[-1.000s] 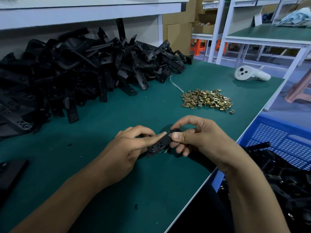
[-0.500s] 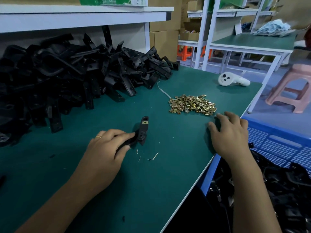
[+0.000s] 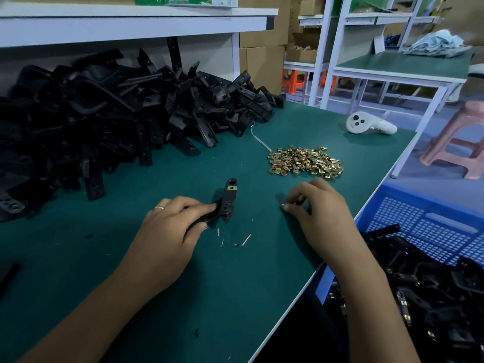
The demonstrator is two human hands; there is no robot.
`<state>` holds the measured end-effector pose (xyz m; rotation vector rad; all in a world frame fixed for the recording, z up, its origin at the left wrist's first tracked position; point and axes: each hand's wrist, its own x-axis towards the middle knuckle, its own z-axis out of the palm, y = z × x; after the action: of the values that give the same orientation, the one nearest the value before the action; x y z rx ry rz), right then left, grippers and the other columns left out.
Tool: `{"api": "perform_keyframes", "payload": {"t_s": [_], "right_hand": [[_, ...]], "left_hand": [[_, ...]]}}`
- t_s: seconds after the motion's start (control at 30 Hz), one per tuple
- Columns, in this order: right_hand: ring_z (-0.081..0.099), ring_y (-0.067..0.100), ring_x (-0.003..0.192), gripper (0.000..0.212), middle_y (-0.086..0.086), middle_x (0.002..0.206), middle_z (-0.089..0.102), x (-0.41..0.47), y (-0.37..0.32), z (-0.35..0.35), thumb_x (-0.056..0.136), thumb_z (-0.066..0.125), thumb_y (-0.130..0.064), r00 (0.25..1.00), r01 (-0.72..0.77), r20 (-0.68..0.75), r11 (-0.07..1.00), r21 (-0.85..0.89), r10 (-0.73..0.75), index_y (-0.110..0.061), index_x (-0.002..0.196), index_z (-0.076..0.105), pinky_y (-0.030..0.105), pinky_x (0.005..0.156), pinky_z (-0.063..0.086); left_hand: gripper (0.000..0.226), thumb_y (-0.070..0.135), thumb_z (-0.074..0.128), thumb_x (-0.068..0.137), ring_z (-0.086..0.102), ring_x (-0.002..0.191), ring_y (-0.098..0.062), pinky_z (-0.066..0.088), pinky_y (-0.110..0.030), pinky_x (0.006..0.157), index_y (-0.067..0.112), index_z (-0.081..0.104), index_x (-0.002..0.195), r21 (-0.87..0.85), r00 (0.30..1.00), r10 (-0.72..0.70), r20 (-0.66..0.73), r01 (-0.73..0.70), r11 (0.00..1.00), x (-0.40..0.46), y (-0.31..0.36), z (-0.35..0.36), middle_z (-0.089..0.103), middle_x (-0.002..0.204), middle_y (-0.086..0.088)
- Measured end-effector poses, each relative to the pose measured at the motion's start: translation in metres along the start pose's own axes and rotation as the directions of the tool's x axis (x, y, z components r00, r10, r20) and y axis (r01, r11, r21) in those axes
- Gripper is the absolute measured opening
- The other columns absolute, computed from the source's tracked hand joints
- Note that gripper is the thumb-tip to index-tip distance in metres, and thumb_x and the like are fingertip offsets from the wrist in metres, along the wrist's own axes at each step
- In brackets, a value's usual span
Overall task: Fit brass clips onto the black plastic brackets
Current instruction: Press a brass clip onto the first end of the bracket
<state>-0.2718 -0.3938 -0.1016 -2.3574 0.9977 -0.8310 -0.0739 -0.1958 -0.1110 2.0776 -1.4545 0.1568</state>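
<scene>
Brass is already showing on the bracket [image 3: 227, 199], being gripped by the left hand [image 3: 171, 226] left of the clips [image 3: 305, 161]; the right hand [image 3: 314, 205], fingers pinched, contents unclear, is best being brought squarely.

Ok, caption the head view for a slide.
Left hand holds a clipped black bracket; right hand nears the brass clips.

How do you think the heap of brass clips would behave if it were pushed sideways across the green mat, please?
The brass clips lie as a loose heap of small separate pieces, so a push would probably scatter them rather than move them together. They look flat and angular, so rolling seems unlikely. The green mat looks matte, so they may drag.
</scene>
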Motion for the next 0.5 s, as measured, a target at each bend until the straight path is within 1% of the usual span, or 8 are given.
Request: {"api": "perform_keyframes", "payload": {"t_s": [0.1, 0.2, 0.23, 0.3, 0.33, 0.4, 0.47, 0.5], "right_hand": [[0.051, 0.007, 0.078, 0.011, -0.006, 0.095, 0.057, -0.001, -0.012, 0.006, 0.09, 0.078, -0.021, 0.997, 0.058, 0.051, 0.998, 0.017, -0.059, -0.019, 0.087, 0.067, 0.028, 0.07, 0.041], [0.05, 0.001, 0.075, 0.011, -0.006, 0.094, 0.058, -0.001, -0.017, 0.009, 0.091, 0.077, -0.021, 0.994, 0.066, 0.088, 0.998, 0.016, -0.067, -0.021, 0.097, 0.068, 0.013, 0.063, 0.035], [0.05, 0.0, 0.075, 0.011, -0.005, 0.095, 0.058, -0.001, -0.017, 0.009, 0.092, 0.076, -0.021, 0.993, 0.062, 0.1, 0.998, 0.018, -0.064, -0.022, 0.101, 0.07, 0.01, 0.063, 0.035], [0.049, 0.001, 0.075, 0.009, -0.002, 0.095, 0.058, 0.001, -0.017, 0.009, 0.092, 0.076, -0.021, 0.992, 0.058, 0.107, 0.998, 0.019, -0.059, -0.021, 0.1, 0.075, 0.007, 0.065, 0.036], [0.049, 0.004, 0.075, 0.006, -0.001, 0.096, 0.057, 0.002, -0.017, 0.008, 0.091, 0.077, -0.02, 0.993, 0.059, 0.103, 0.998, 0.014, -0.06, -0.02, 0.097, 0.077, 0.009, 0.066, 0.036], [0.052, 0.012, 0.078, 0.005, 0.0, 0.097, 0.056, 0.002, -0.018, 0.009, 0.092, 0.076, -0.018, 0.994, 0.071, 0.087, 0.997, 0.0, -0.071, -0.015, 0.094, 0.078, 0.016, 0.067, 0.037], [0.055, 0.019, 0.084, 0.009, 0.001, 0.1, 0.055, 0.0, -0.02, 0.012, 0.097, 0.07, -0.018, 0.993, 0.095, 0.077, 0.995, -0.02, -0.093, -0.011, 0.095, 0.075, 0.03, 0.075, 0.044], [0.055, 0.021, 0.085, 0.012, 0.001, 0.101, 0.054, -0.001, -0.02, 0.014, 0.1, 0.066, -0.019, 0.991, 0.108, 0.082, 0.994, -0.036, -0.104, -0.009, 0.095, 0.073, 0.034, 0.077, 0.045]], "left_hand": [[0.035, 0.02, 0.063, 0.1, 0.046, 0.106, -0.01, 0.043, -0.043, 0.097, 0.032, 0.068, 0.133, 0.002, 1.0, 0.001, 0.003, -0.001, 1.0, 0.0, 0.0, 0.0, 0.059, 0.116, 0.019], [0.035, 0.02, 0.063, 0.1, 0.045, 0.107, -0.009, 0.042, -0.042, 0.098, 0.033, 0.068, 0.132, 0.0, 1.0, -0.003, 0.0, 0.003, 1.0, 0.0, -0.001, 0.001, 0.059, 0.116, 0.019], [0.035, 0.02, 0.063, 0.1, 0.045, 0.108, -0.01, 0.041, -0.041, 0.099, 0.034, 0.068, 0.132, -0.003, 1.0, -0.005, -0.001, 0.005, 1.0, 0.001, -0.001, 0.001, 0.059, 0.117, 0.019], [0.035, 0.02, 0.063, 0.1, 0.046, 0.109, -0.01, 0.041, -0.041, 0.099, 0.035, 0.068, 0.132, -0.005, 1.0, -0.009, -0.001, 0.009, 1.0, 0.001, -0.001, 0.0, 0.059, 0.117, 0.018], [0.036, 0.02, 0.063, 0.1, 0.046, 0.109, -0.01, 0.041, -0.04, 0.099, 0.035, 0.068, 0.132, -0.005, 1.0, -0.009, 0.0, 0.009, 1.0, 0.002, -0.001, 0.0, 0.06, 0.117, 0.018], [0.036, 0.02, 0.063, 0.1, 0.045, 0.109, -0.009, 0.041, -0.04, 0.098, 0.035, 0.067, 0.133, -0.002, 1.0, -0.007, 0.005, 0.007, 1.0, 0.002, 0.0, 0.0, 0.059, 0.117, 0.019], [0.036, 0.02, 0.063, 0.1, 0.044, 0.108, -0.009, 0.041, -0.04, 0.097, 0.035, 0.067, 0.133, 0.002, 1.0, 0.001, 0.009, -0.001, 1.0, 0.001, 0.0, 0.0, 0.059, 0.117, 0.019], [0.036, 0.02, 0.062, 0.1, 0.044, 0.108, -0.008, 0.041, -0.04, 0.097, 0.035, 0.067, 0.133, 0.002, 1.0, 0.002, 0.011, -0.002, 1.0, 0.001, 0.0, -0.001, 0.059, 0.118, 0.019]]}}
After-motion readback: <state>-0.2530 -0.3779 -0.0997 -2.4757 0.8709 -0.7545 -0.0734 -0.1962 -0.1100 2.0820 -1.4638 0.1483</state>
